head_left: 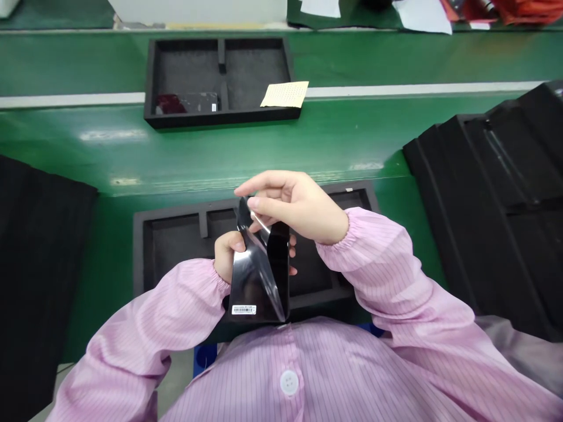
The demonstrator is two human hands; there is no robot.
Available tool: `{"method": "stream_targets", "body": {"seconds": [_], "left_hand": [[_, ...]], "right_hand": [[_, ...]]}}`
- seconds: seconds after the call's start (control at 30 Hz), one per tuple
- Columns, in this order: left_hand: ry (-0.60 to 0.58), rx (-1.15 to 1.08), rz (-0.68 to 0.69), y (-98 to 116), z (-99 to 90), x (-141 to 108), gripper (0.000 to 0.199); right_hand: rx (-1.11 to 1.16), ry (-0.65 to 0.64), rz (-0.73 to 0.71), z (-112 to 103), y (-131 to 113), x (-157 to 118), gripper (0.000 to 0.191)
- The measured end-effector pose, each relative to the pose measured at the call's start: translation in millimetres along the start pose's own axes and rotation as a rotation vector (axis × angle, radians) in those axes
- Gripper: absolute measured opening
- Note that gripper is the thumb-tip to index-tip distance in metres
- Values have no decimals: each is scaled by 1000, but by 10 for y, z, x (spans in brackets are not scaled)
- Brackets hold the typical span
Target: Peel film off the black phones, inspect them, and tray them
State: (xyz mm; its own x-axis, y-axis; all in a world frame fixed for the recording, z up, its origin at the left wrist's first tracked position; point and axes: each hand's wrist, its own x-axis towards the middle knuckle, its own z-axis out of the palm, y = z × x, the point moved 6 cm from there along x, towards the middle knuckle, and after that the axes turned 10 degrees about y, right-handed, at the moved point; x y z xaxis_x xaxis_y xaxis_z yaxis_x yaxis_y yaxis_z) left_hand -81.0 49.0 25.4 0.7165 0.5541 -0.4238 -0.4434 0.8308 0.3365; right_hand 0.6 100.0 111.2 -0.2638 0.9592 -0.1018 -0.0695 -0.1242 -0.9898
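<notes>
Item: one dark panel (251,293), glossy, a white label (244,309) at its near end. Location: held up above a black tray (139,252) on the green surface (334,146), close before the wearer's chest. Long axis: pointing away from the body, near end toward the chest.

Attached: one clear film (255,252), loose over the face, its fold slanting from the far left corner to the near right.

Key relation, from where I stand: the panel's far end, with the film's far corner, lies right under the right hand (292,205); that hand is nearer the corner, the left hand (227,253) nearer the middle.

Left hand: clasping the panel at its left edge, thumb on top, fingertips (292,240) wrapped beneath and showing past the right edge. Forearm from lower left.

Right hand: wrist raised, fingers pointing left, thumb and forefinger slightly parted about the film's corner; whether they grip it, I cannot tell. Forearm from lower right, pink sleeve (373,252) gathered at the wrist.
</notes>
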Motion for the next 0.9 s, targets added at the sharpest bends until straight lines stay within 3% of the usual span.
{"method": "stream_targets", "body": {"seconds": [0.17,0.4,0.67,0.8,0.9], "left_hand": [[-36,19,-6,4,39,-39,66],[-6,53,23,65,111,-81,60],[-143,23,-16,1,127,-132,71],[-262,78,-10,38,197,-173,89],[-280,143,-16,63,226,-195,91]], "right_hand": [[124,22,157,-65,110,30,14],[151,45,200,-99,118,20,15],[41,81,81,-237,-87,-47,27],[99,72,-13,-290,-157,-56,28],[143,147,-104,-391,-193,-36,24]]}}
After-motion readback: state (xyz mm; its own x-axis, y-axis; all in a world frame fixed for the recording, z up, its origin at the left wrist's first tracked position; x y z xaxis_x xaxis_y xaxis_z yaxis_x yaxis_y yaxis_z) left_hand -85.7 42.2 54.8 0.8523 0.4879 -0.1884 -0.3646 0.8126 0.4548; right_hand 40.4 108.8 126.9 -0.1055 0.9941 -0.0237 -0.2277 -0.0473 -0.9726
